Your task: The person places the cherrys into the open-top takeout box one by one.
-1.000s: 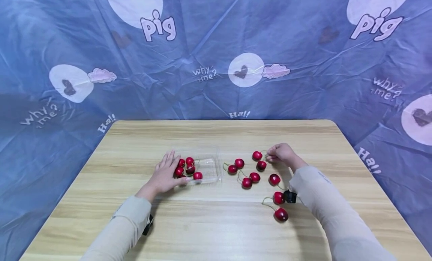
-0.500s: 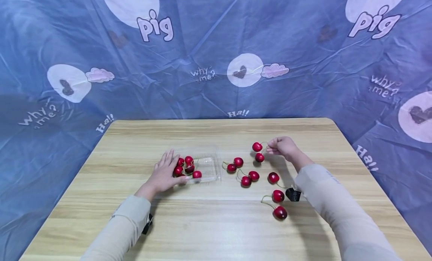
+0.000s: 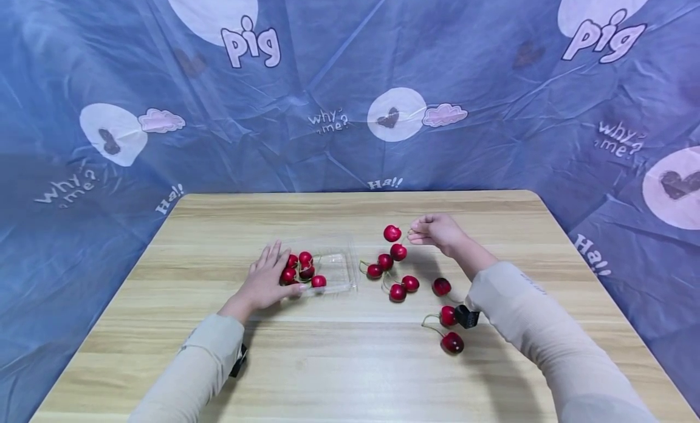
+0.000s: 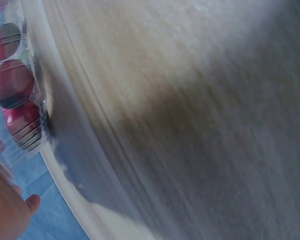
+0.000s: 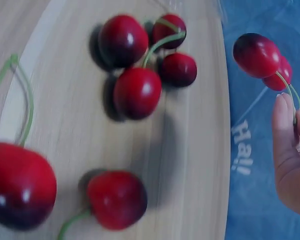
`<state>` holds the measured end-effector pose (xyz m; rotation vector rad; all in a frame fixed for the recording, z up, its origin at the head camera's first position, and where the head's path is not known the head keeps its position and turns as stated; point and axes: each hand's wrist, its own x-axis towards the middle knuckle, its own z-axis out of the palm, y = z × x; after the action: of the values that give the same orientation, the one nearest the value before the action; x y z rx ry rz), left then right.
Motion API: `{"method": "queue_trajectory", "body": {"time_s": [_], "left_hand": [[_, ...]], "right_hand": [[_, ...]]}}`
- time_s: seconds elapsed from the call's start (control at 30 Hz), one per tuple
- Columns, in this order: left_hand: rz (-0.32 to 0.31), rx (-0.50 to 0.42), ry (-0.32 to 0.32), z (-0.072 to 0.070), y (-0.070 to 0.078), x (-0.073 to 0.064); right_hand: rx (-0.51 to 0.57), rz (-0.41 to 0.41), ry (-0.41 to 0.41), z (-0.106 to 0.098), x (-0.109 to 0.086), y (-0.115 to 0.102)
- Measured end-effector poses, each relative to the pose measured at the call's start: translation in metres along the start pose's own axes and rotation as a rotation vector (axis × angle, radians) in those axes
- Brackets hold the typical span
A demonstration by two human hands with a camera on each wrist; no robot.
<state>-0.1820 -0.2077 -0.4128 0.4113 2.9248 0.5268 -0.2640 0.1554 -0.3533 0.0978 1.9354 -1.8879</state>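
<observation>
My right hand point(image 3: 440, 233) pinches the green stems of a pair of red cherries point(image 3: 391, 233). In the right wrist view the pair point(image 5: 256, 55) hangs off the fingertips by its joined stems, with the blue backdrop behind. My left hand point(image 3: 264, 282) rests with spread fingers at the left side of a clear plastic box point(image 3: 340, 270), thumb along its near edge. Several cherries point(image 3: 305, 258) lie in the box's left part, some partly covered by the fingers. The left wrist view shows cherries point(image 4: 13, 82) through the ribbed box wall, and only part of the hand point(image 4: 7, 207).
Between box and right hand lie two cherry pairs, one farther back point(image 3: 385, 262) and one nearer point(image 3: 398, 293). A single cherry point(image 3: 441, 286) and another pair point(image 3: 452, 343) lie by the right forearm. A blue printed cloth point(image 3: 328, 155) hangs behind the wooden table point(image 3: 328, 374).
My right hand has lifted the cherry pair from the table and carried it left toward the box, over the loose cherries. The left hand stays in place on the box.
</observation>
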Motion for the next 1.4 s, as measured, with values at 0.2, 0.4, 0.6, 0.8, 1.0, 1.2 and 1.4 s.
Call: {"method": "queue_trajectory", "body": {"time_s": [0.2,0.4,0.6,0.8,1.0,1.2,1.4], "left_hand": [[-0.007,-0.005,-0.006,0.000,0.001,-0.001],[-0.011,-0.010,-0.015,-0.003,0.003,-0.002],[-0.011,0.005,-0.016,-0.005,0.003,-0.001],[-0.008,0.005,-0.019,-0.005,0.003,-0.002],[-0.007,-0.005,-0.023,-0.005,0.003,-0.003],[-0.009,-0.002,-0.023,-0.003,0.002,-0.002],[-0.010,0.000,-0.024,-0.002,0.001,-0.001]], "right_hand": [[0.044,0.013,-0.002,0.019,-0.002,-0.003],[0.068,0.015,-0.008,0.034,-0.002,-0.005],[0.094,-0.003,0.010,0.050,0.002,-0.003],[0.132,0.004,0.027,0.070,0.006,0.000],[0.145,0.018,0.040,0.085,0.010,0.004],[0.124,0.029,0.045,0.097,0.013,0.009],[0.082,0.022,0.048,0.109,0.017,0.014]]}}
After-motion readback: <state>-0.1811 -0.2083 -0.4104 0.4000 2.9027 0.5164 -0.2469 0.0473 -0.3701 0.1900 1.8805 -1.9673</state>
